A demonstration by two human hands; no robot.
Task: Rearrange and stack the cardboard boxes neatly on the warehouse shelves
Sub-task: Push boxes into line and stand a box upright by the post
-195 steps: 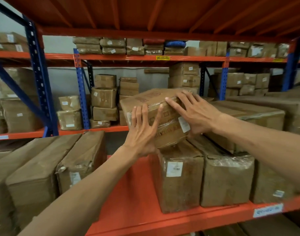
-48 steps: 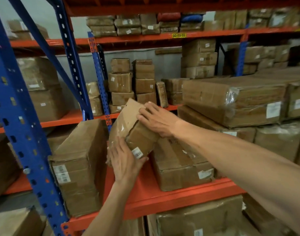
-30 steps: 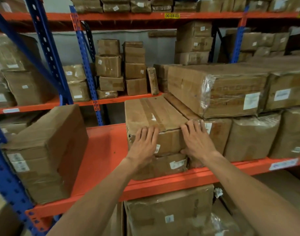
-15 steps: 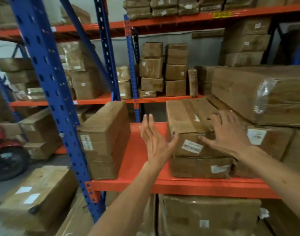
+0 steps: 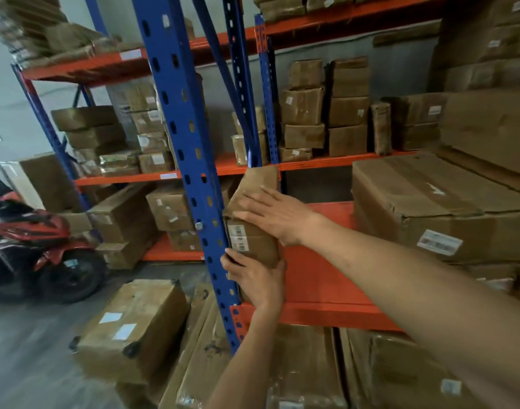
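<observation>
Nearest to me, my left hand (image 5: 257,278) is cupped under the lower front corner of the cardboard box (image 5: 254,214), fingers wrapped round its bottom edge. My right hand (image 5: 278,215) lies flat on the box's upper face, fingers spread and pressed down. The box stands at the left end of the orange shelf (image 5: 317,278), hard against the blue upright (image 5: 188,172), and appears tipped slightly.

From how two hands manage it, I judge it moderately heavy but manageable. The cardboard looks creased and a little soft at the corners, so it may buckle if squeezed mid-panel. I would keep one palm beneath and one on top, gripping at the edges, where the board is stiffest. The surface looks dull and papery, so I expect little slipping.

Its front carries two white barcode stickers (image 5: 238,240); I can see bars but read no text.

Further right on the same shelf sits a large flat carton (image 5: 429,208) with a white label (image 5: 438,242), too blurred to read. Beyond, on the rear shelf, small boxes (image 5: 326,113) are stacked in columns, their labels too small to make out. No brand is legible anywhere.
</observation>
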